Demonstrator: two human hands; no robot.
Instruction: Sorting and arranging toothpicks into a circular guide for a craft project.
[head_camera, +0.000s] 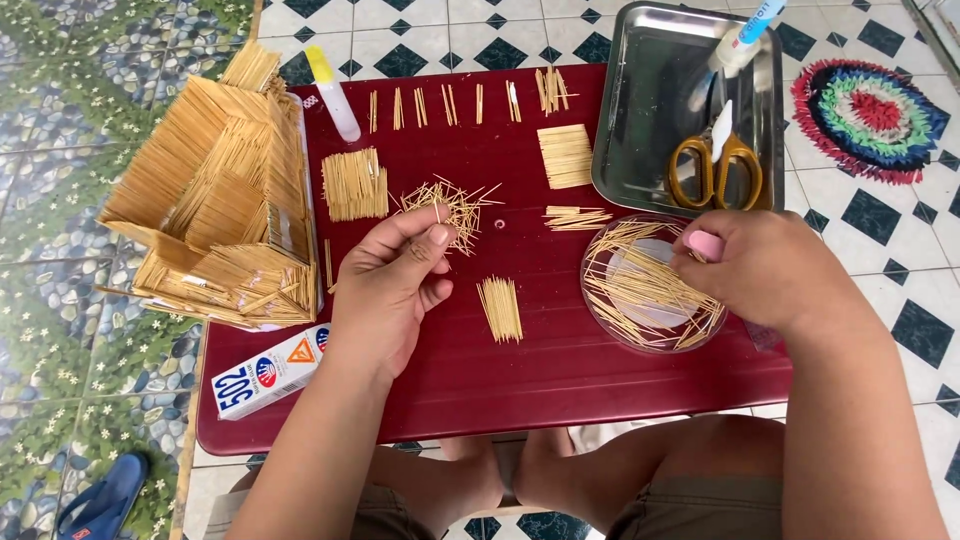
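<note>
Two bare hands work over a dark red tray table (560, 370) at the centre of the frame. The left hand (395, 285), left of centre, has thumb and forefinger pressed together, pinching what appears to be a single toothpick (437, 212) upright just above a loose tangle of toothpicks (455, 205). The right hand (765, 265), right of centre, has its fingers curled around a small pink object (706, 244); its kind cannot be told, though it may be a glue bottle or cutter. This hand rests at the rim of a round clear lid (640, 290) filled with loose toothpicks. A toothpick model house (225, 195) stands at the left edge of the table, apart from both hands. Glued toothpick panels (355, 185) and a small aligned bundle (500, 308) lie between the hands. A steel tray (650, 110) in the upper right carries yellow-handled scissors (715, 165). By judgement, the step in hand is selecting and preparing one stick for joining. The next move calls for a steady pinch, the stick held level, and the pink object brought to its tip without disturbing the loose pile beneath.
</note>
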